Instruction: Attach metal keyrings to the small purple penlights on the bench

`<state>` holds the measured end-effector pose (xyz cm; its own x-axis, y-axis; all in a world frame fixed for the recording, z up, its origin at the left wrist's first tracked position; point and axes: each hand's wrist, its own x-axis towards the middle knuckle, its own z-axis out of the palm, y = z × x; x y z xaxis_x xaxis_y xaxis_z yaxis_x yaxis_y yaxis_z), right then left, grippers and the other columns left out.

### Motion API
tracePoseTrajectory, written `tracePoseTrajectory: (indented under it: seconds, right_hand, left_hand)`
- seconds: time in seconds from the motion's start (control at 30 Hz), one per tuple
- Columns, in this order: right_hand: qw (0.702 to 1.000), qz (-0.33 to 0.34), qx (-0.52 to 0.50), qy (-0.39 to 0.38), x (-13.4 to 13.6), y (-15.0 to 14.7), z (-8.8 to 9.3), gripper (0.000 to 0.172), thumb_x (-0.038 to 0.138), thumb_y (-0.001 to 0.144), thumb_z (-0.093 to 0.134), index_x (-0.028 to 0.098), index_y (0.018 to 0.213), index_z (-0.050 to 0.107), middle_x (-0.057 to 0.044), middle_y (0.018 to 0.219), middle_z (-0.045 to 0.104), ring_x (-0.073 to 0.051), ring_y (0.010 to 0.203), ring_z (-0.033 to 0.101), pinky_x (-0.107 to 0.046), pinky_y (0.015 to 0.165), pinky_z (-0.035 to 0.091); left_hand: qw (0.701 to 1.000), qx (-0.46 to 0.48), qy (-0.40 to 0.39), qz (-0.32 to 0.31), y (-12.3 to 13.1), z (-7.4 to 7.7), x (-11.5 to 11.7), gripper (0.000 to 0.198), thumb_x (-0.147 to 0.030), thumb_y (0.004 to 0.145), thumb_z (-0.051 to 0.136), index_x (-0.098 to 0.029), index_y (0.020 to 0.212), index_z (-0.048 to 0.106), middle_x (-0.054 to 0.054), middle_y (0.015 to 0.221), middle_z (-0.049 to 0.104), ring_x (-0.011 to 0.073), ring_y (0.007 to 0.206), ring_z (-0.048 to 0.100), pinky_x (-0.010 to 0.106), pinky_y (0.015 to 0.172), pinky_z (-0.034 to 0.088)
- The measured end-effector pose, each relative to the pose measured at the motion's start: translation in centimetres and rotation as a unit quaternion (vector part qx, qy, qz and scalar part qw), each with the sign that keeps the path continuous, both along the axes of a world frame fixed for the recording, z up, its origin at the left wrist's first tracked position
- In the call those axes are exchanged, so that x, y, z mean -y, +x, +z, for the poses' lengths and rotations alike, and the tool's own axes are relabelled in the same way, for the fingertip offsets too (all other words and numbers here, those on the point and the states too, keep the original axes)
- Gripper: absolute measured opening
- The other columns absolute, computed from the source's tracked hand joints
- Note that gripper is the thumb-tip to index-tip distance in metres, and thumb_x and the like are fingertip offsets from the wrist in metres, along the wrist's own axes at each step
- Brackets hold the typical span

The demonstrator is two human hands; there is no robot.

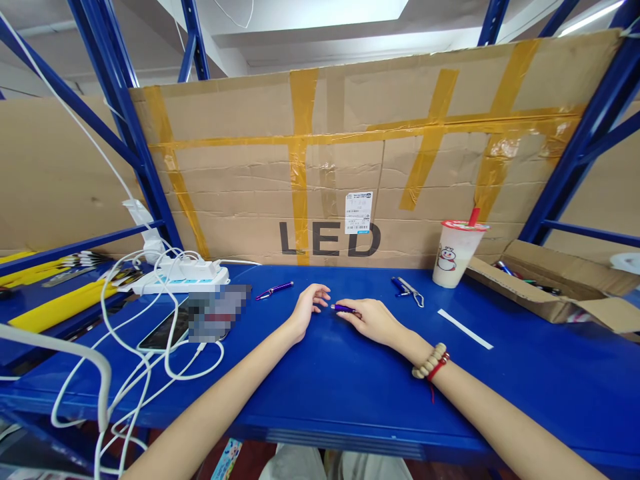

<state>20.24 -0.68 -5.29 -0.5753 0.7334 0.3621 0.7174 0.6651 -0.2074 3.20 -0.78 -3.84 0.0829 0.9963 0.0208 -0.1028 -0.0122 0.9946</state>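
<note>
Nearest us, white cables (103,393) loop over the left end of the blue worktop (320,387). Our right hand (371,320) has its grip closed on a short purple pen part (345,309) — its free end sticks out between our two hands. Our left hand's (303,313) grip is half open, fingers loosely curled, nothing visible in it. A white strip (465,329) lies off to the right. Farther back lies a slim purple piece (275,291) — beyond it, a cardboard panel (250,187).
</note>
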Motion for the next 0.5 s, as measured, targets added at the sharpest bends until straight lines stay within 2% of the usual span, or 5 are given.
tracePoseTrajectory:
  seconds: [0.23,0.37,0.5]
  right_hand:
    - [1.000,0.015,-0.002,-0.012,0.02,0.08,-0.03,0.030,0.041,0.088,0.040,0.027,0.102,0.061,0.000,0.090,0.069,-0.015,0.075,0.063,-0.023,0.064,0.042]
    - [1.000,0.011,-0.003,-0.022,0.24,0.09,0.15,0.037,0.052,0.084,0.041,0.027,0.102,0.061,-0.001,0.084,0.069,-0.016,0.073,0.063,-0.024,0.064,0.042]
    - [1.000,0.018,-0.005,-0.021,0.21,0.06,0.18,0.038,0.050,0.087,0.036,0.027,0.103,0.061,-0.002,0.090,0.069,-0.016,0.078,0.063,-0.025,0.067,0.043]
  left_hand:
    - [1.000,-0.001,-0.006,0.005,0.08,-0.11,-0.19,0.022,-0.032,0.067,0.040,-0.016,0.073,0.054,0.002,0.073,0.055,0.0113,0.063,0.052,0.020,0.055,0.034]
    - [1.000,-0.004,-0.004,0.003,0.12,-0.10,-0.18,0.022,-0.033,0.066,0.040,-0.016,0.073,0.054,0.002,0.073,0.055,0.0115,0.063,0.051,0.021,0.055,0.034]
    - [1.000,-0.006,-0.004,0.001,0.10,-0.07,-0.11,0.023,-0.033,0.066,0.040,-0.016,0.074,0.054,0.002,0.074,0.055,0.0118,0.064,0.052,0.021,0.056,0.034]
